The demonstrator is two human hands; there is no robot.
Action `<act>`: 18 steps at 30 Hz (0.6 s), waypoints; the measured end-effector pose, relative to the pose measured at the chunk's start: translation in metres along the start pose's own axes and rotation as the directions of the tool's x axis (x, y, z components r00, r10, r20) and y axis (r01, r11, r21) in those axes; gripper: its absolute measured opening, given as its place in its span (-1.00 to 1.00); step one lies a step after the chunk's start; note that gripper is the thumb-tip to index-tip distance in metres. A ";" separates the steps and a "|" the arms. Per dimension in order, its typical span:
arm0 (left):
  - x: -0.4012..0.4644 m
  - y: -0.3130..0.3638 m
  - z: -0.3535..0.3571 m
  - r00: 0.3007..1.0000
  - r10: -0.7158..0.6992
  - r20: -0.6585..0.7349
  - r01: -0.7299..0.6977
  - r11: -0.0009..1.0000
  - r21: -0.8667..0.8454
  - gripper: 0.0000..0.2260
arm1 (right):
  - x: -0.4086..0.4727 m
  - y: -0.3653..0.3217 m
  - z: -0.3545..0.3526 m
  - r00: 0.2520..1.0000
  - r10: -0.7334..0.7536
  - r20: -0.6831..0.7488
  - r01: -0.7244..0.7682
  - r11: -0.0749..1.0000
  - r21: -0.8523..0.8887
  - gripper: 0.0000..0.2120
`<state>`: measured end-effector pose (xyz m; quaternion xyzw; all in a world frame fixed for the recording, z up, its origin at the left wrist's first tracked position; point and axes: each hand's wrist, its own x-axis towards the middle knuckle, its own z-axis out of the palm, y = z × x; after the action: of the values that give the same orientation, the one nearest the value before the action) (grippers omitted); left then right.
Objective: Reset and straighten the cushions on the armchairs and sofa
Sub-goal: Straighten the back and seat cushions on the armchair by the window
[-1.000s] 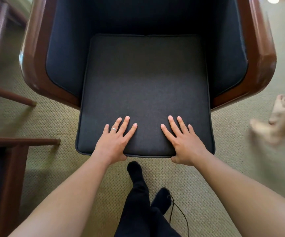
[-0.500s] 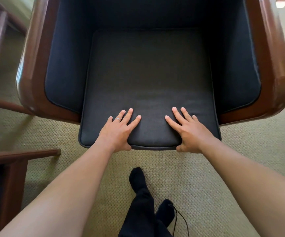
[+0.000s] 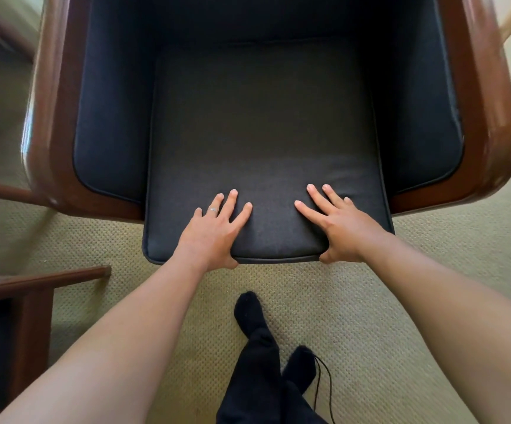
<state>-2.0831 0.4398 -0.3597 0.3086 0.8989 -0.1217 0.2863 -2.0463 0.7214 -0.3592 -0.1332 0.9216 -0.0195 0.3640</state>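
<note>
Since a second ago the seat cushion (image 3: 263,142) is sitting deeper in the armchair (image 3: 49,123), its front edge now overhanging the wooden frame less, and the bare feet at the right have gone. The left hand (image 3: 214,231) is pressing flat on the cushion's front, fingers spread, thumb tucked under the front edge, so its grip is lightly pinching the cushion. The right hand (image 3: 343,228) is mirroring it, near the cushion's right corner, thumb under the edge too. Black-socked feet (image 3: 251,313) are standing on the carpet (image 3: 370,316) below.
</note>
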 end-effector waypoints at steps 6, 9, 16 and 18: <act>-0.002 -0.003 -0.017 0.999 0.003 0.039 -0.001 0.998 -0.067 0.02 | -0.006 -0.007 -0.024 0.993 0.041 0.112 -0.043 0.999 0.017 0.11; 0.005 -0.012 -0.044 0.995 0.000 0.104 0.017 0.987 -0.162 -0.20 | -0.003 -0.011 -0.047 0.981 0.061 0.185 -0.073 0.996 0.055 -0.04; 0.017 -0.046 -0.123 0.977 0.016 0.214 0.033 0.975 -0.221 -0.47 | 0.004 -0.018 -0.133 0.976 0.120 0.184 -0.145 0.981 0.129 -0.33; 0.018 -0.059 -0.146 0.983 0.013 0.183 0.026 0.977 -0.213 -0.48 | 0.006 -0.017 -0.160 0.980 0.129 0.149 -0.154 0.974 0.166 -0.34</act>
<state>-2.1955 0.4604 -0.2501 0.2605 0.8775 -0.0531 0.3991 -2.1549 0.6933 -0.2435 -0.0353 0.8962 -0.0658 0.4372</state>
